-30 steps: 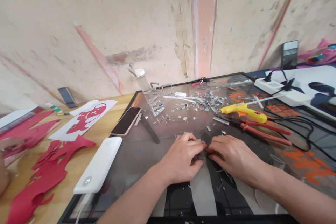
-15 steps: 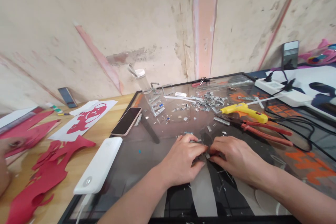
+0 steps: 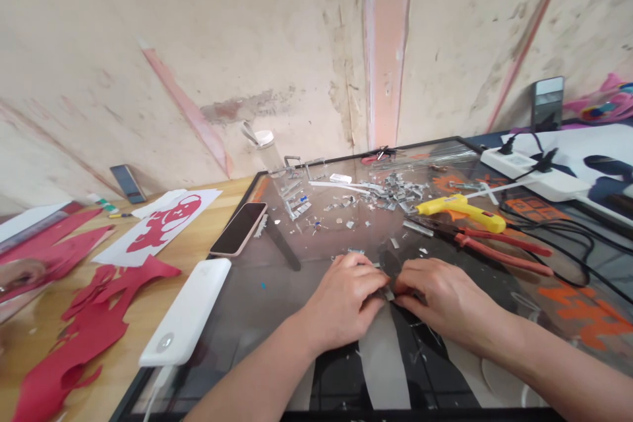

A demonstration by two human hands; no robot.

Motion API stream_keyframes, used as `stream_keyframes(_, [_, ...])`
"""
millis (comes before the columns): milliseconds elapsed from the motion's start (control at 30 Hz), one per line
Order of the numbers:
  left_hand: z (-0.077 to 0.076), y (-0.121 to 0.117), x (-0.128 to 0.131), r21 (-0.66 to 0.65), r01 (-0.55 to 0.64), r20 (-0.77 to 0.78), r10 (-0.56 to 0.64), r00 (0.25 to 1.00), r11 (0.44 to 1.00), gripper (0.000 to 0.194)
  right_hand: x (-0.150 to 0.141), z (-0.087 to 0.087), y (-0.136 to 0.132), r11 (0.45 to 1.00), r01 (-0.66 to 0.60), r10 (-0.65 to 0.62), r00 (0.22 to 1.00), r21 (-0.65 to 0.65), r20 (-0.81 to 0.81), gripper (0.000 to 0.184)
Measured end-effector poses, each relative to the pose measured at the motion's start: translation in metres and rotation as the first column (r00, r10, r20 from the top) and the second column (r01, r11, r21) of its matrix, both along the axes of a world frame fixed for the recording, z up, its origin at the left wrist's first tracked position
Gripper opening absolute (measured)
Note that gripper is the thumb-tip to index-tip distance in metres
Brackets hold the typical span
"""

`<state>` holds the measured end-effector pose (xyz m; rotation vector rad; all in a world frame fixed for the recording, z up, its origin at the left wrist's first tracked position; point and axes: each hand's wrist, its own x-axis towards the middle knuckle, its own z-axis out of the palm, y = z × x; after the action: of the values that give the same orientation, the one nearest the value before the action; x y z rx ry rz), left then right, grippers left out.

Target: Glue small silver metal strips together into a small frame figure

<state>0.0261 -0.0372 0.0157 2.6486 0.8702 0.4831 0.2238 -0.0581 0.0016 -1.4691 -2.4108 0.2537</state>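
Side by side on the glass tabletop, my left hand [image 3: 343, 303] and my right hand [image 3: 442, 297] nearly meet, their fingers curled inward. Between the fingertips a small silvery strip [image 3: 388, 292] shows; the fingers hide most of it. My left hand is closed on it. The right fingertips are pinched at its near end, and what they grip is hidden. Beyond the hands lie small silvery pieces [image 3: 394, 243]. To the right are pliers [image 3: 499, 252] with red handles and a yellow glue gun [image 3: 459, 210].
A phone [image 3: 239, 229] and a white power bank [image 3: 186, 313] lie to the left, near red cut sheets [image 3: 84, 343]. Another person's hand [image 3: 22, 275] rests on red material. At the back stand a bottle [image 3: 270, 153] and a scrap heap [image 3: 395, 190]; a power strip [image 3: 534, 173] lies right.
My hands stay almost in place, with only a slight shift of the fingers around the small strip. At far left, the other person's hand has moved over the red material.
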Motion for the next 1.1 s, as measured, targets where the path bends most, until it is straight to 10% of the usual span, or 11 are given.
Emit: stream_keyframes(1100, [-0.011,0.006,0.0,0.073,-0.026,0.006,0.026,1.0,0.997,0.017,-0.005,-0.002,-0.004,0.999,-0.024,0.024,1.0,0.028,0.001,0.014])
